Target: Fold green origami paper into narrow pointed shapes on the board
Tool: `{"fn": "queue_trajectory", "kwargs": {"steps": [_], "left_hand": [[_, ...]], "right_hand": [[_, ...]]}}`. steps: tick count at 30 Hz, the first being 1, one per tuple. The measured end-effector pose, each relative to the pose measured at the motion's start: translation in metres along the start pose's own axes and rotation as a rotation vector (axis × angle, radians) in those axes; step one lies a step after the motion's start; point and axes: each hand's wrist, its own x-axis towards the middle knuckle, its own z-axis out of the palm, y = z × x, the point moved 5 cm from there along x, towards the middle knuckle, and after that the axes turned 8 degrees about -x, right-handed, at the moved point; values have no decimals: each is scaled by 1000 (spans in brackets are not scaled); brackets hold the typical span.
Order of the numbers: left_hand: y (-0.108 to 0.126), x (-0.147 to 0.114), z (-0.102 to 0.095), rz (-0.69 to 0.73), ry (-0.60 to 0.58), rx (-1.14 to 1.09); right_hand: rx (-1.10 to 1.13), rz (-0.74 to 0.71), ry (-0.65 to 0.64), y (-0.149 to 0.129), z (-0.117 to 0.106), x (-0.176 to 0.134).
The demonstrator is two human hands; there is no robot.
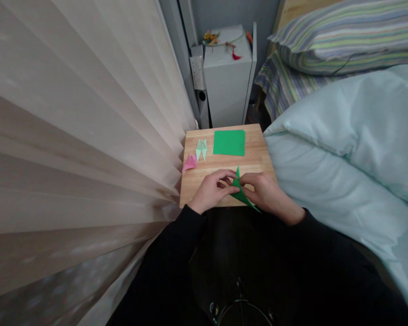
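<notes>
Between my two hands is a piece of folded green paper (pixel 240 194), pointed at its top and at its lower right end. My left hand (pixel 215 188) pinches it from the left, thumb in front. From the right, my right hand (pixel 263 190) grips its upper part with thumb and fingers. Both hands are just above the near half of a small wooden table (pixel 258 156). Beyond them lies a stack of green paper sheets (pixel 229 142). To the left rest a pale green folded paper piece (pixel 201 149) and a pink folded paper piece (pixel 190 162).
A pleated curtain (pixel 122 113) hangs close along the table's left side. On the right is a bed with a pale blue quilt (pixel 343 149) and striped pillows (pixel 353 34). Behind the table stands a white cabinet (pixel 226 90) with small items on top.
</notes>
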Motion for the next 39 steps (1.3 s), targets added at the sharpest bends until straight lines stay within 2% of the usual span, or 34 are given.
{"fn": "queue_trajectory", "kwargs": {"steps": [4, 9, 13, 16, 24, 31, 39], "left_hand": [[2, 0, 0, -26, 34, -30], [0, 1, -1, -20, 55, -74], [-7, 3, -2, -32, 67, -177], [-7, 3, -3, -18, 61, -176], [8, 1, -8, 101, 83, -163], [10, 0, -7, 154, 101, -128], [9, -2, -6, 150, 105, -92]], "right_hand": [[24, 30, 90, -2, -7, 0], [114, 49, 143, -1, -6, 0], [75, 48, 120, -4, -3, -1], [10, 49, 106, -6, -3, -3], [-261, -104, 12, -13, -6, -4], [-113, -87, 99, -16, -9, -2], [-201, -107, 99, -20, -11, -3]]}}
